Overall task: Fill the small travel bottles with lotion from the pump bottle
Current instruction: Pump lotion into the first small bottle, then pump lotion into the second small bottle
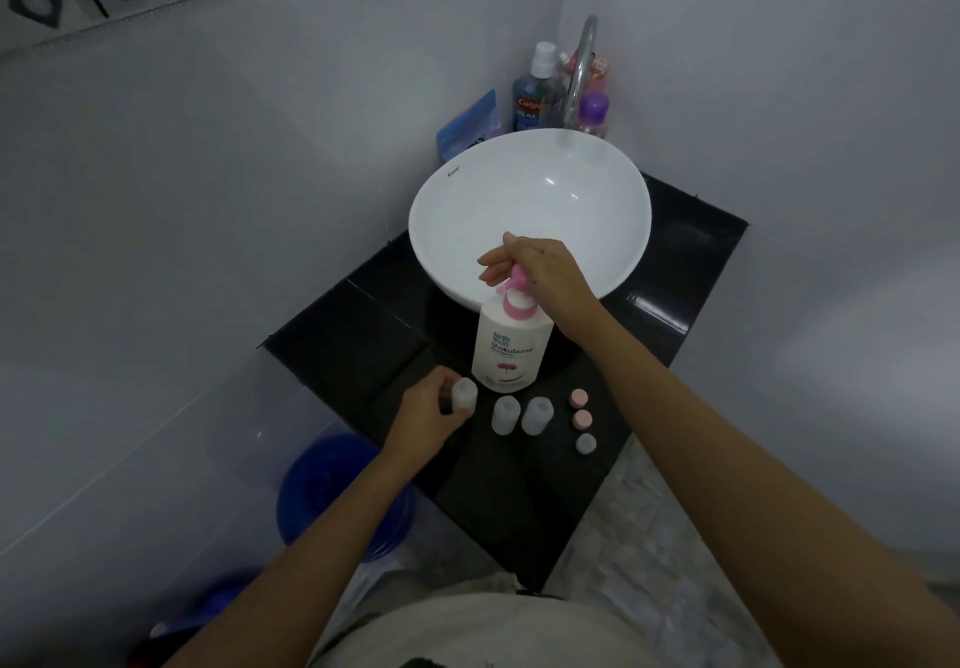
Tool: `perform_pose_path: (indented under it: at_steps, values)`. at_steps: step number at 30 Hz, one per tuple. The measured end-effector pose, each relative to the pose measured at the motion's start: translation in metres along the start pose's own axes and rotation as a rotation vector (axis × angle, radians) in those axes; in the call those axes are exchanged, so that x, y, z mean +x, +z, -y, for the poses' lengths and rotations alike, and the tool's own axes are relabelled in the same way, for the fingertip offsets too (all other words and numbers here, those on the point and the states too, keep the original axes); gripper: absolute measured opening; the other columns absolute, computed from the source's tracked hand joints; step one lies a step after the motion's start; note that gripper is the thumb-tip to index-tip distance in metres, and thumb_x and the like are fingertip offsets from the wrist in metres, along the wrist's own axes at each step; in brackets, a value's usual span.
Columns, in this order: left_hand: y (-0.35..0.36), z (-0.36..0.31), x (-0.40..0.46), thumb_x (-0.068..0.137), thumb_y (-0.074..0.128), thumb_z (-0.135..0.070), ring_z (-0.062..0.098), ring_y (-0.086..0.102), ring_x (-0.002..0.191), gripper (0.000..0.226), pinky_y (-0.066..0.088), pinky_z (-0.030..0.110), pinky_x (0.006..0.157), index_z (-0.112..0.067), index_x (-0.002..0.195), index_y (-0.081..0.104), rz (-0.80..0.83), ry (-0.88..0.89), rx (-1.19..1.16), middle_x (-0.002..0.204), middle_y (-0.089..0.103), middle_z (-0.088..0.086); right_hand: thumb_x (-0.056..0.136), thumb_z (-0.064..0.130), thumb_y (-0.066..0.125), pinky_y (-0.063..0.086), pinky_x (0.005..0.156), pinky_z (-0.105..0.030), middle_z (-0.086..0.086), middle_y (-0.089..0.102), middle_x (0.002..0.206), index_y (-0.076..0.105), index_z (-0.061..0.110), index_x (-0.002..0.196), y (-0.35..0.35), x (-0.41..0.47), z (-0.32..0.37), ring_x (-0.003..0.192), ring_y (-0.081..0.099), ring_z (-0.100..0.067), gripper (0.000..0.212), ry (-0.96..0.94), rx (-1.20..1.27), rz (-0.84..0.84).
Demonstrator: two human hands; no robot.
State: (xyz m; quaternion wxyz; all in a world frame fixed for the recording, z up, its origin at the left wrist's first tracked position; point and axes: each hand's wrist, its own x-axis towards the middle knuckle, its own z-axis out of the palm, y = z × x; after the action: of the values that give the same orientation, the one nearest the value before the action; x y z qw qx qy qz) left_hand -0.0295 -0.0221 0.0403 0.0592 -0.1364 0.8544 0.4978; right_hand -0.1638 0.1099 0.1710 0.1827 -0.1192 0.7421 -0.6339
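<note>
A white pump bottle (511, 348) with a pink pump head stands on the black counter (363, 324) in front of the basin. My right hand (540, 272) grips the pink pump head from above. My left hand (428, 415) holds a small translucent travel bottle (464, 393) standing on the counter left of the pump bottle. Two more uncapped travel bottles (506, 414) (537, 415) stand side by side in front of the pump bottle. Two pink caps (578, 399) (582, 420) and a pale green cap (586, 443) lie in a row at the right.
A white bowl basin (530, 189) with a chrome tap (582, 70) sits behind. Mouthwash (532, 96), a purple bottle (592, 114) and a blue pouch (470, 124) stand in the corner. A blue bucket (332, 491) is on the floor, lower left.
</note>
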Motion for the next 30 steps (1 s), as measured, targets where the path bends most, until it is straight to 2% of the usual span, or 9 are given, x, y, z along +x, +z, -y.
perform_pose_path:
  at_steps: [3,6,7,11,15,18,21,26,30]
  values:
    - [0.005,0.007,0.001,0.079,0.072,-0.011,0.004,0.06,0.097,0.029,0.049,0.021,0.087,-0.018,0.103,0.059,0.024,0.016,0.006,0.102,0.064,-0.006,0.099,0.023,0.041,0.05,0.066,-0.013,-0.012,0.066,0.075,0.068,-0.007,0.094,-0.001,0.001,0.001,0.065,0.063,-0.014,0.042,-0.001,-0.043,0.0]
    - [0.008,0.01,0.001,0.079,0.071,-0.01,0.004,0.06,0.097,0.027,0.043,0.009,0.08,-0.017,0.102,0.058,0.033,0.044,0.016,0.098,0.062,-0.01,0.099,0.023,0.04,0.05,0.064,-0.012,-0.013,0.066,0.075,0.068,-0.008,0.094,-0.001,0.001,0.0,0.064,0.063,-0.013,0.042,-0.004,-0.047,0.005]
    - [0.008,0.011,0.002,0.079,0.072,-0.011,0.004,0.06,0.097,0.027,0.043,0.009,0.08,-0.017,0.102,0.058,0.035,0.048,0.021,0.098,0.062,-0.01,0.099,0.023,0.041,0.05,0.066,-0.014,-0.013,0.066,0.075,0.068,-0.007,0.093,0.0,0.002,0.0,0.065,0.063,-0.014,0.042,-0.003,-0.044,0.006]
    - [0.007,0.015,0.005,0.075,0.076,-0.015,0.007,0.058,0.103,0.039,0.05,0.031,0.094,-0.021,0.109,0.058,0.059,0.057,0.081,0.11,0.062,-0.005,0.099,0.023,0.041,0.051,0.073,-0.019,-0.013,0.067,0.075,0.069,-0.006,0.092,0.0,0.004,-0.002,0.069,0.064,-0.018,0.041,-0.008,-0.033,0.014]
    - [0.008,0.009,0.003,0.064,0.083,-0.036,0.013,0.047,0.116,0.066,0.039,0.033,0.1,-0.023,0.123,0.054,-0.064,0.17,0.247,0.123,0.056,-0.004,0.099,0.022,0.041,0.051,0.069,-0.015,-0.014,0.067,0.075,0.068,-0.007,0.093,0.0,0.003,-0.003,0.068,0.064,-0.019,0.041,-0.017,-0.025,0.017]
    - [0.01,-0.003,0.002,0.064,0.077,-0.052,0.014,0.047,0.114,0.064,0.032,0.031,0.098,-0.025,0.119,0.058,-0.132,0.342,0.416,0.116,0.06,-0.005,0.099,0.022,0.041,0.051,0.069,-0.016,-0.014,0.067,0.075,0.069,-0.007,0.093,0.0,0.004,-0.004,0.067,0.064,-0.019,0.041,-0.02,-0.02,0.019]
    - [0.016,-0.014,0.006,0.064,0.069,-0.059,0.015,0.048,0.113,0.063,0.021,0.027,0.096,-0.025,0.116,0.061,-0.109,0.42,0.571,0.115,0.062,-0.007,0.099,0.021,0.041,0.051,0.066,-0.016,-0.014,0.066,0.074,0.068,-0.009,0.093,0.001,0.005,-0.004,0.067,0.063,-0.02,0.04,-0.014,0.004,0.015]
    - [0.026,-0.013,0.011,0.07,0.068,-0.05,0.019,0.052,0.108,0.045,0.014,0.036,0.106,-0.025,0.107,0.068,-0.054,0.424,0.669,0.108,0.067,-0.005,0.099,0.022,0.04,0.051,0.068,-0.014,-0.015,0.067,0.076,0.069,-0.007,0.093,0.0,0.004,-0.004,0.066,0.064,-0.016,0.041,-0.022,-0.027,0.014]
    - [0.024,-0.016,0.009,0.073,0.067,-0.047,0.016,0.051,0.107,0.036,0.02,0.035,0.105,-0.026,0.102,0.068,-0.072,0.41,0.622,0.105,0.067,-0.008,0.099,0.022,0.04,0.05,0.066,-0.011,-0.013,0.067,0.075,0.069,-0.007,0.093,0.0,0.003,-0.003,0.062,0.064,-0.01,0.041,-0.017,-0.036,0.012]
